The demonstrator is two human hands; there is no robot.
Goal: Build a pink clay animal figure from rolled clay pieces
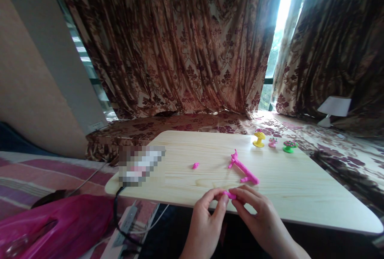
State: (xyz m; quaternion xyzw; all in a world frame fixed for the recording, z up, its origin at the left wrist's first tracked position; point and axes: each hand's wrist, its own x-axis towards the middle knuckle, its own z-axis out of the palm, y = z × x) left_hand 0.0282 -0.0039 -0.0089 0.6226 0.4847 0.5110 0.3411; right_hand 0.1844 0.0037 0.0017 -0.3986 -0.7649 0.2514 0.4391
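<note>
Between the fingertips of both hands is a small piece of pink modelling clay [230, 195], just above the table's near edge. My left hand [211, 207] pinches its left end, while my right hand [255, 207] grips the right end. Beyond my fingers lies a pink clay animal figure [244, 168] with a long body, a head end and short legs. A smaller pink clay lump [195, 166] rests on the tabletop to its left.
The pale wooden table [180, 147] carries a yellow clay mushroom shape [259, 138], a small pink one [273, 142] and a green one [290, 146] at the far right. A blurred-out object [141, 167] with a black cable lies left. A pink plastic bag [75, 223] sits at lower left.
</note>
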